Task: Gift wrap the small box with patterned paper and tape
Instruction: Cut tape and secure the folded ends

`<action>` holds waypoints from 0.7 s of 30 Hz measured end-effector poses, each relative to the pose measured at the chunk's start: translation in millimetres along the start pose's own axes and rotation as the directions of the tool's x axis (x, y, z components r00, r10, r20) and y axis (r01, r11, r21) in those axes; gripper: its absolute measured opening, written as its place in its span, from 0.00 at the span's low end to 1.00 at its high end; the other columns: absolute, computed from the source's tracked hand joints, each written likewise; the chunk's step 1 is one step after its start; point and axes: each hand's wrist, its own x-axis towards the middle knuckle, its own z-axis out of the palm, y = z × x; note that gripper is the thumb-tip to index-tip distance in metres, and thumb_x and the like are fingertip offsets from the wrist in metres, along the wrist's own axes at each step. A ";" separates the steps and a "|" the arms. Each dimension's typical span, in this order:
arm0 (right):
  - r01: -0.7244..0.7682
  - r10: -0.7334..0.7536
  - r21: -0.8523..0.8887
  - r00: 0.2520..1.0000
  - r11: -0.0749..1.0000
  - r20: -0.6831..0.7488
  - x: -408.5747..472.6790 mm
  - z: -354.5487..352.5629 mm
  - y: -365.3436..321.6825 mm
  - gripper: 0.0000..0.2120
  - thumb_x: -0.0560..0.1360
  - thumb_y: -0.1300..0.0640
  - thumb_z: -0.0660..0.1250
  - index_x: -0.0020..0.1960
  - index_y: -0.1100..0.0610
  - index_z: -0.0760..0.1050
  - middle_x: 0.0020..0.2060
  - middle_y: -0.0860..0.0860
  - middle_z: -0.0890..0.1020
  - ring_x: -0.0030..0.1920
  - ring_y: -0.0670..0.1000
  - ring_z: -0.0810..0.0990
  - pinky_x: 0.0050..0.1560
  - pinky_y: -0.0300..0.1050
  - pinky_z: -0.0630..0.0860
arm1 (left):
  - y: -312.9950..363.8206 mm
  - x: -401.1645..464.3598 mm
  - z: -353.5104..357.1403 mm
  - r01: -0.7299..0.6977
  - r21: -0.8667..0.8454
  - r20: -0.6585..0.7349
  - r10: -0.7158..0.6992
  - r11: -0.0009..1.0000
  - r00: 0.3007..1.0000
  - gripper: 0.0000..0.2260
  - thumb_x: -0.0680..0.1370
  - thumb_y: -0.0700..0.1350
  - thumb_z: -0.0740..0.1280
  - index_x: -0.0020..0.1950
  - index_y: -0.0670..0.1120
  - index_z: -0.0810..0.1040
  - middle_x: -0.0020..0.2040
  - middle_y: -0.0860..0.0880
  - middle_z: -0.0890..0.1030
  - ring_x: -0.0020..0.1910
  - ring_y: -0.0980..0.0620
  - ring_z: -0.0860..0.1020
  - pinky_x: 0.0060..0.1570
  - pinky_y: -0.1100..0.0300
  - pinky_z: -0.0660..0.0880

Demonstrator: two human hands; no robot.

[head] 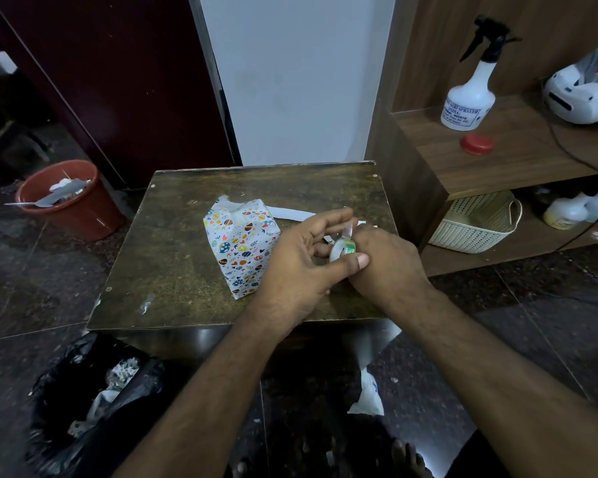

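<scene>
Small box in white egg-patterned paper (240, 244): upright mid-way on the worn brown wooden table (173, 260), just left of both hands, far flap unsealed. Clear tape roll (342, 249): raised between the hands, apparently to draw a strip. Left hand (301, 260): thumb and curled fingers pinching the roll. Right hand (387, 260): knuckles up, fingers curled at the roll; grasp hidden.
</scene>
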 end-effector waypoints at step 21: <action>-0.042 0.055 -0.152 0.995 0.988 0.079 5.3 -4.0 -2.4 0.18 0.75 0.49 0.72 0.63 0.52 0.77 0.57 0.54 0.81 0.58 0.57 0.81 0.47 0.47 0.72 | -13.2 -7.4 2.2 0.026 0.636 -0.138 0.080 0.771 0.987 0.27 0.72 0.49 0.78 0.71 0.54 0.77 0.62 0.54 0.84 0.63 0.50 0.81 0.63 0.48 0.76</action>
